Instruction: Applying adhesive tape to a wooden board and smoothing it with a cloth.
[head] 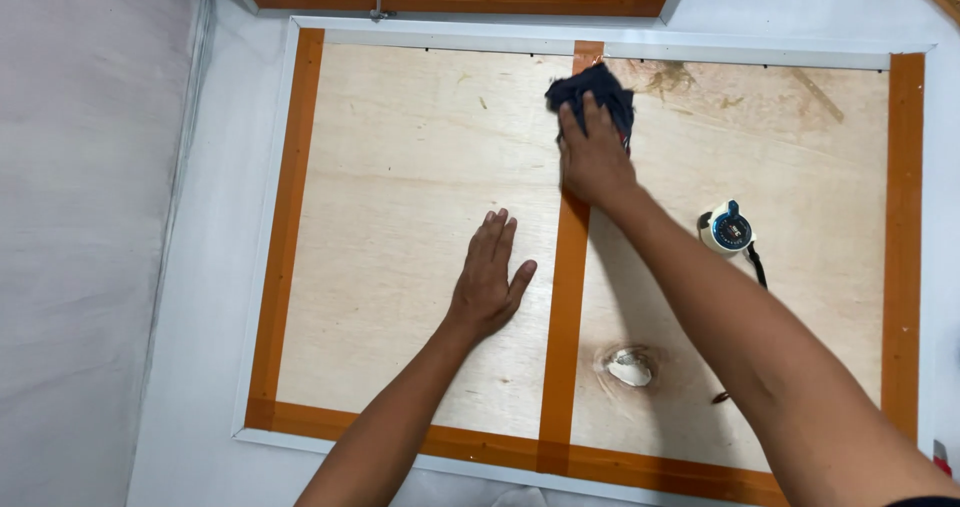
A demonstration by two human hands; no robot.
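Observation:
A large plywood panel (400,217) lies flat in a white frame, edged with orange tape, and one orange tape strip (562,307) runs down its middle. My right hand (594,152) presses a dark blue cloth (590,89) against the top of that middle strip. My left hand (488,279) rests flat on the bare plywood just left of the strip, fingers spread, holding nothing.
A small white and blue round tool (726,229) with a black strap lies on the right half of the panel. A pale knot (630,367) marks the wood below it. Another framed panel (450,2) lies beyond the top edge. White floor (200,267) surrounds the frame.

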